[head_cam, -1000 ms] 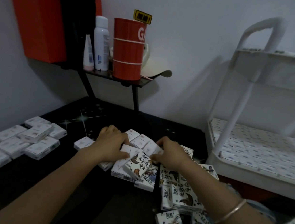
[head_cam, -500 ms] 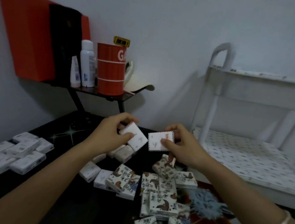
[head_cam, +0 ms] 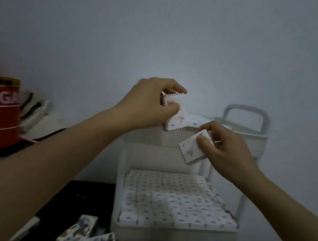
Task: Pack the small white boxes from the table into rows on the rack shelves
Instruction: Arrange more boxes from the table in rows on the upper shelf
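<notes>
Boxes with printed wrappers (head_cam: 86,230) are seen lying loose on the dark table (head_cam: 76,193) at the bottom edge. Just beyond, the rack's lower shelf (head_cam: 173,235) is shown packed with rows of white boxes (head_cam: 174,199). Above it, one white box (head_cam: 191,150) is pinched, tilted, by the right hand (head_cam: 227,154). A second box (head_cam: 174,114), long axis near upright, is gripped between thumb and curled fingers of the left hand (head_cam: 145,108), held higher. The top shelf (head_cam: 172,138) lies directly behind both hands, and the right hand's box is judged nearer its rim.
</notes>
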A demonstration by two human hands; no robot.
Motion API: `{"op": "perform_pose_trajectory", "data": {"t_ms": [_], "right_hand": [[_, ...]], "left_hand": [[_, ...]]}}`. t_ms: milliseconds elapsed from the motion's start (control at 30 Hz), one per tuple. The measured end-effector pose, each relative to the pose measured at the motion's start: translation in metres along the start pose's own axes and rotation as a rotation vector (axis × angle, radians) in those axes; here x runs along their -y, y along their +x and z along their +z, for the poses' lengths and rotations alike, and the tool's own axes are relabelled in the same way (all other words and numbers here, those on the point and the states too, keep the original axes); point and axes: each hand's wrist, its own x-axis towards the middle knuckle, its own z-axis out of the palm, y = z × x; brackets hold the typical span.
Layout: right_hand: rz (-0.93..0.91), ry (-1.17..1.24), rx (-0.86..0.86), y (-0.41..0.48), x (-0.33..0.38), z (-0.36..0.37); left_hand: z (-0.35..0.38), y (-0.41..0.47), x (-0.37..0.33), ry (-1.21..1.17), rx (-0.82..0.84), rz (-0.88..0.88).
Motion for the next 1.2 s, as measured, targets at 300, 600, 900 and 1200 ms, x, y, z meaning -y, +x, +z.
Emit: {"op": "perform_pose_trajectory", "data": {"t_ms": [300, 600, 900, 1200], "right_hand": [[0.188, 0.222, -0.102, 0.079, -0.044, -0.047], [0.136, -0.444, -0.153, 0.173, -0.075, -0.044], [0.120, -0.747, 0.021, 0.235, -0.101, -0.018], [0.101, -0.707, 0.351, 0.255, -0.116, 0.018]], "left_hand": [[0.087, 0.138, 0.031, 0.263, 0.070, 0.051], [0.144, 0.207, 0.071, 0.312, 0.272, -0.057], [0.171, 0.211, 0.082, 0.360, 0.504, -0.041], [0.164, 0.209, 0.085, 0.430, 0.683, -0.091]]}}
